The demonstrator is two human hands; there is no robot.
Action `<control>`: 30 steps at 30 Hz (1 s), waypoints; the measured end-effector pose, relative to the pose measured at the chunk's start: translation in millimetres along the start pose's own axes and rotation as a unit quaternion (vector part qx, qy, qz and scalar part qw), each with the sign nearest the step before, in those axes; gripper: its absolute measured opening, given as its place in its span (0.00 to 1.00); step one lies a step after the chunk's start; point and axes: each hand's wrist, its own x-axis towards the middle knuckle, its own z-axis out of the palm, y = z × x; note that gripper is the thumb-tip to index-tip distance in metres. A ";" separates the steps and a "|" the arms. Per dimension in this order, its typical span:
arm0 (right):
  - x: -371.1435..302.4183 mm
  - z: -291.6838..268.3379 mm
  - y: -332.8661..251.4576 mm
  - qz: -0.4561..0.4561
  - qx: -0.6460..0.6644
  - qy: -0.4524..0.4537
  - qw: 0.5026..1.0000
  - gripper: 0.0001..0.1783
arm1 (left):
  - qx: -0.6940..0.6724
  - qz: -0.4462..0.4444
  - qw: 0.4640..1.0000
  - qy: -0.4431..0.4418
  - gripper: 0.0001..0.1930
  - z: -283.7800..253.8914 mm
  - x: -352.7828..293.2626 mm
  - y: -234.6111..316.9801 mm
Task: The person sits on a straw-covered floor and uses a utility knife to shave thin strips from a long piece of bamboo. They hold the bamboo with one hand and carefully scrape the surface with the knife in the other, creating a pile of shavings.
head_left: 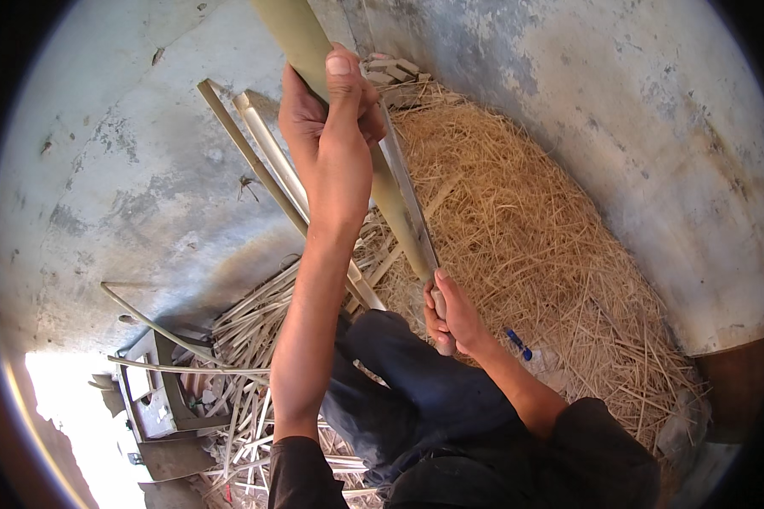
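A green bamboo pole (392, 204) slants from the top of the view down toward my lap. My left hand (335, 119) is closed round its upper part, thumb along the top. A long, narrow metal blade (412, 199) lies along the pole's right side, very near or touching it. It belongs to a long knife, and my right hand (460, 316) is closed round its handle (439, 307). The blade's far end is beside my left fingers, where I cannot tell whether they touch it. The pole's lower end is close to my right hand.
Split bamboo lengths (273, 146) lean on the pale wall (102, 204) at left. Many thin strips (250, 322) lie below them by a worn frame (148, 399). A heap of shavings (501, 204) fills the right, with a small blue object (519, 344) on it.
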 end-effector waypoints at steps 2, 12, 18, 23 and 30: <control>2.3 -15.9 18.9 0.049 0.001 0.018 0.999 0.32 | -0.019 -0.011 1.000 -0.005 0.17 -0.5 -0.1 2.1; 7.4 -46.7 50.1 0.176 0.049 0.082 0.980 0.33 | -0.031 -0.021 0.999 -0.008 0.15 -8.7 -0.5 4.2; 7.5 -25.8 26.4 0.099 0.008 0.012 0.995 0.33 | -0.086 -0.035 0.994 -0.062 0.15 -22.0 3.1 1.9; 4.9 -33.4 51.7 0.107 -0.018 0.050 0.993 0.30 | -0.125 -0.055 0.987 -0.085 0.14 -32.0 -0.2 2.9; -3.6 -4.3 3.0 0.025 -0.062 -0.012 0.998 0.31 | -0.141 -0.068 0.982 -0.107 0.15 -29.5 -3.8 7.5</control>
